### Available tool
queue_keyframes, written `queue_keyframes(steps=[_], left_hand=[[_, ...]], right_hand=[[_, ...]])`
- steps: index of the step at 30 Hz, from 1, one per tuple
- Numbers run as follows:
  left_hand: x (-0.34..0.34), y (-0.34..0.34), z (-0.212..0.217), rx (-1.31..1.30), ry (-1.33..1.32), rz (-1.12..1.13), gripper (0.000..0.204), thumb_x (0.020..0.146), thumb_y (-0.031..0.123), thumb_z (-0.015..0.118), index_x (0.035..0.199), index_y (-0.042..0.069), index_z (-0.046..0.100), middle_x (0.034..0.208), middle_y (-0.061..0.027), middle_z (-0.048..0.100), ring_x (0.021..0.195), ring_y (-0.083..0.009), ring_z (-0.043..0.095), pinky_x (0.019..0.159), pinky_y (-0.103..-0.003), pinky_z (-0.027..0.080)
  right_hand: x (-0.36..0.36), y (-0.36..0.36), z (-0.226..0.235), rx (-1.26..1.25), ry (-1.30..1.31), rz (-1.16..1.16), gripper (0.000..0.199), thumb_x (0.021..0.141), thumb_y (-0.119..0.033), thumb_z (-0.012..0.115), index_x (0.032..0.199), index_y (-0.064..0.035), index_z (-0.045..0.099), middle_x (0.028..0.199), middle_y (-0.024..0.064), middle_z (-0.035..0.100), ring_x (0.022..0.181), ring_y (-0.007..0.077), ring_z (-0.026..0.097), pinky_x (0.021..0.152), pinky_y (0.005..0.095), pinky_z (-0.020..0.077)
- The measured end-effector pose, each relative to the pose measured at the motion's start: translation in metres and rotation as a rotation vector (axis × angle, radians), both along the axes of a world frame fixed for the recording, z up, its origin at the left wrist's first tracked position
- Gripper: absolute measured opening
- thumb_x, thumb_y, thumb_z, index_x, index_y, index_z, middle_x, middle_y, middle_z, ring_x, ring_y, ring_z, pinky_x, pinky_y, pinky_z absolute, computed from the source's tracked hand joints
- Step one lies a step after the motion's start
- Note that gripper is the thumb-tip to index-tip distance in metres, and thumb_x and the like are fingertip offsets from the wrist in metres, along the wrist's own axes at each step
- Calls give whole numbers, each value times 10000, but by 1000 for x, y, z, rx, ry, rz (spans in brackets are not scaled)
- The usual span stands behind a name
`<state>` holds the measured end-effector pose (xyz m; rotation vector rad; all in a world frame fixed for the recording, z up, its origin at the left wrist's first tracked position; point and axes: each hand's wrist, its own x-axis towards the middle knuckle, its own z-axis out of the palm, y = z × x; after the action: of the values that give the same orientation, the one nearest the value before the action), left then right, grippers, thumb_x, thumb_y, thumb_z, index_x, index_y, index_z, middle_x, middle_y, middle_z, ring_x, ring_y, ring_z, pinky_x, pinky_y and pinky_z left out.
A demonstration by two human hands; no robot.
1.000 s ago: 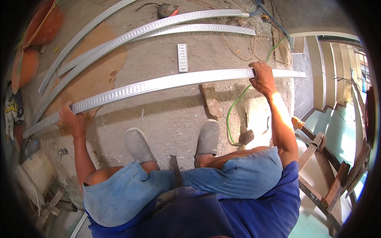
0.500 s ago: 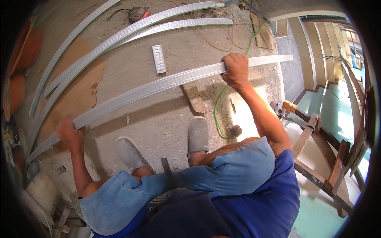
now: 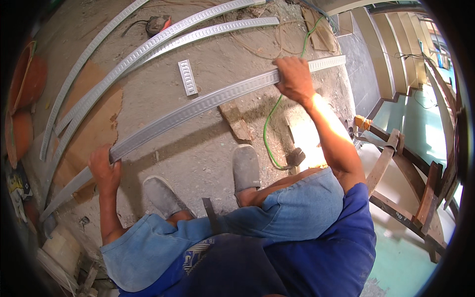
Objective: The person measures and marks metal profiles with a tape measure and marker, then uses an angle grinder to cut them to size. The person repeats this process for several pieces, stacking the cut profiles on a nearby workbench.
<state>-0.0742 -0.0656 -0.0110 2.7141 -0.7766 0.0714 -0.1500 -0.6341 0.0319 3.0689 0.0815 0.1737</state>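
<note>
Grey moulding strip (image 3: 198,106) spans both fists: left hand (image 3: 104,168) clamps low end, right hand (image 3: 294,79) high end.

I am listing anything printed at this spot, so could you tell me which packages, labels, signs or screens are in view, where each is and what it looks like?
Printed package or scrap: on the floor at the far left edge, beyond the left hand; yellow, black and white, crumpled, too small to tell more.
Printed emblem: on the person's dark blue shirt, near the bottom; pale lines.
No signs or screens show.
</note>
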Motion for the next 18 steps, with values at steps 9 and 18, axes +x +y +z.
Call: queue_keyframes(steps=[9,18], left_hand=[[-5,15,3,56,78,35,441,690,50,692,1120,62,594,1012,-156,580,1011,-375,535,954,-470,381],[-4,19,-4,87,76,49,456,695,78,686,1140,61,589,1039,-156,587,1036,-374,535,978,-480,371]], right_hand=[[-11,-16,-12,14,74,-36,219,712,-182,714,894,-128,604,865,71,578,915,290,568,860,428,402],[-12,-17,-19,24,45,-10,202,732,-184,718,862,-113,581,832,71,555,877,295,557,823,422,395]])
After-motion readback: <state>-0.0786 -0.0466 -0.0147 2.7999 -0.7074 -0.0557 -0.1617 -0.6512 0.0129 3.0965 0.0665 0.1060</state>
